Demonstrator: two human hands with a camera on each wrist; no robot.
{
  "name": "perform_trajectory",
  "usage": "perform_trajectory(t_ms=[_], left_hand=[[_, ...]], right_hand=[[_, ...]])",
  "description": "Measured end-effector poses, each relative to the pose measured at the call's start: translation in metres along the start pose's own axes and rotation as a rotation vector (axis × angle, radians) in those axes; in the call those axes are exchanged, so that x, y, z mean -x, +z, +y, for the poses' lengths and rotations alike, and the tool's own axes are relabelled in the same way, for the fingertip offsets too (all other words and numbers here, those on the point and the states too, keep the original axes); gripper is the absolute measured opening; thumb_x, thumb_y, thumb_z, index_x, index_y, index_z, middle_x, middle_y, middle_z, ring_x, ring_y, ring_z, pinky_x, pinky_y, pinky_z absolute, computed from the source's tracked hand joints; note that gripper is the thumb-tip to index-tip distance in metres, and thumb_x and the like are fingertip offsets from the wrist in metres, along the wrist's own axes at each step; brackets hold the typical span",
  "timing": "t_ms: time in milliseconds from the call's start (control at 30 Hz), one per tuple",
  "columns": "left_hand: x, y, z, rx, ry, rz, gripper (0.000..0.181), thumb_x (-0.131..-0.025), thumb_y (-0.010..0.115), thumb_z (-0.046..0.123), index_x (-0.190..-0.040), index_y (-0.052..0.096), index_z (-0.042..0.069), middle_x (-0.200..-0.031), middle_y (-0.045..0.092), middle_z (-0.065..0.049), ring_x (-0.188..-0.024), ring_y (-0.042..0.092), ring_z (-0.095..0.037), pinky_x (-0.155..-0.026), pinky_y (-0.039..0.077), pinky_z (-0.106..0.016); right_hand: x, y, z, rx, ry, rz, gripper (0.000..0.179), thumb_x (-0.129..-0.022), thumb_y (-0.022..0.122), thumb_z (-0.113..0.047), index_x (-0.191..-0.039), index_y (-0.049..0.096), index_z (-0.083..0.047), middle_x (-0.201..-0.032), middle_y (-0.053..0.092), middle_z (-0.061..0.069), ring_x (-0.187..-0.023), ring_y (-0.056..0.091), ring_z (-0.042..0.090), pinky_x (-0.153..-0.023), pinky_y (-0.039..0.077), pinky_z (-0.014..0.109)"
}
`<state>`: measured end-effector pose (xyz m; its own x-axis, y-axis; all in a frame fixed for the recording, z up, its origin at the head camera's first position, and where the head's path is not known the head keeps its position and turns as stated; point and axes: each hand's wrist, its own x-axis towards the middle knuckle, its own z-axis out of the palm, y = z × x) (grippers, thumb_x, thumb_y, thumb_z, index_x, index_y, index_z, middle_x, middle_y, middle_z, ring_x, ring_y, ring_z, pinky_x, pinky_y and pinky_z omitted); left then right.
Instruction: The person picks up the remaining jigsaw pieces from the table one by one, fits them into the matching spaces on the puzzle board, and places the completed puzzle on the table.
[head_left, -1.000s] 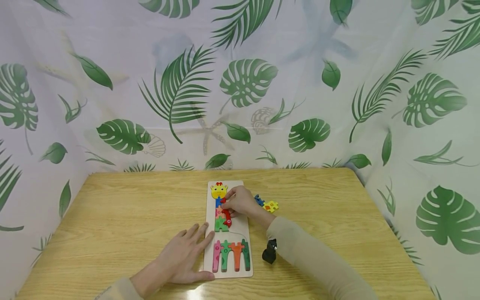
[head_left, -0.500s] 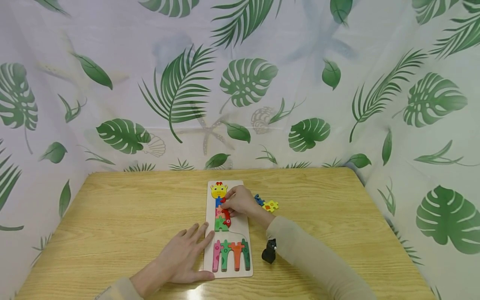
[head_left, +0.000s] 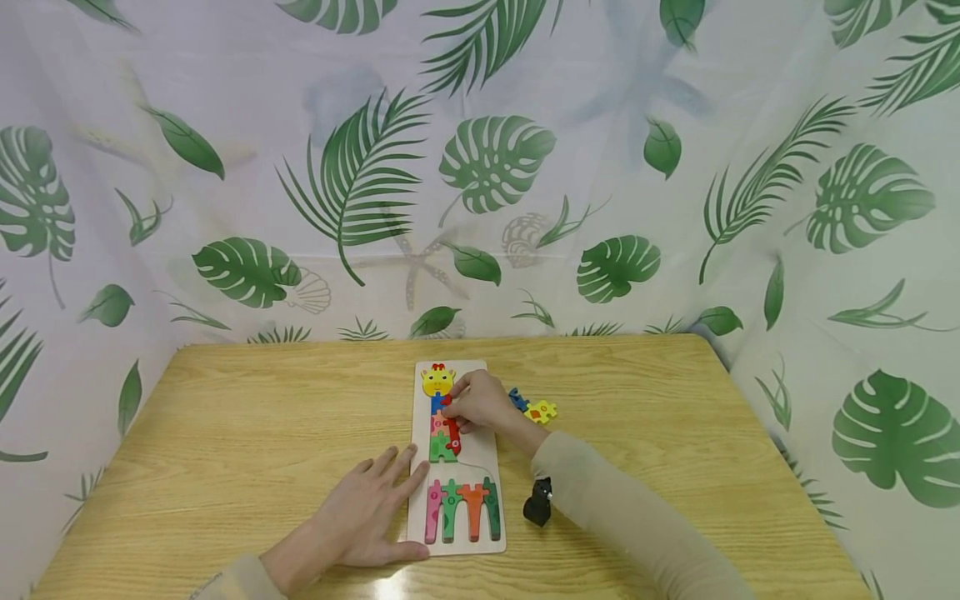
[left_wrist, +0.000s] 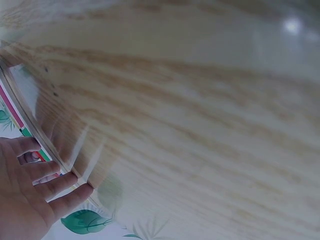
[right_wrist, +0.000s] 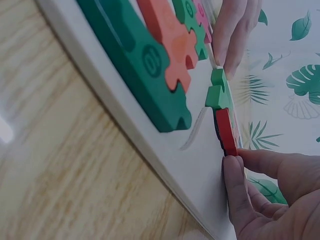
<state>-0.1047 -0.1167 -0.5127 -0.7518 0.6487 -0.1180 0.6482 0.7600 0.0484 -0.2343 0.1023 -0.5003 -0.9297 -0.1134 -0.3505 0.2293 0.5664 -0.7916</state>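
Note:
A giraffe puzzle board (head_left: 478, 450) lies on the table. My right hand (head_left: 482, 402) pinches a red puzzle piece (right_wrist: 227, 132) between thumb and fingers, beside the giraffe's neck. In the right wrist view the red piece sits against a green neck piece (right_wrist: 217, 97). Fingers hide its upper part in the head view. My left hand (head_left: 367, 510) rests with fingers spread along the board's left edge. The yellow giraffe head (head_left: 438, 382), blue, pink and green neck pieces and several leg pieces (head_left: 472, 512) are set in the board.
A yellow puzzle piece (head_left: 542, 412) and a dark blue one (head_left: 517, 400) lie on the wooden table (head_left: 285, 400), right of the board. A small black cat figure (head_left: 537, 502) stands by my right sleeve. A leaf-patterned curtain (head_left: 495, 167) surrounds the table.
The red piece has turned slightly and its lower end sits closer against the neck pieces. My right hand has barely moved. My left hand stays where it was.

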Motion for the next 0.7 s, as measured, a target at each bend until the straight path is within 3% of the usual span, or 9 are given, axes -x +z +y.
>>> perform_trajectory(t_ms=[700], left_hand=[[0.0005,-0.002,-0.0001,-0.022,0.008,0.009,0.11,-0.086,0.042,0.094,-0.164,0.039,0.016,-0.17,0.039,-0.018,-0.149,0.049,-0.04,-0.113,0.052,-0.053]], right_hand=[[-0.0003,-0.0046,0.0046,-0.04,0.003,-0.046,0.03,-0.09,0.083,-0.01,-0.115,0.068,-0.001,-0.07,0.069,0.005,-0.05,0.062,0.01,-0.051,0.059,0.022]])
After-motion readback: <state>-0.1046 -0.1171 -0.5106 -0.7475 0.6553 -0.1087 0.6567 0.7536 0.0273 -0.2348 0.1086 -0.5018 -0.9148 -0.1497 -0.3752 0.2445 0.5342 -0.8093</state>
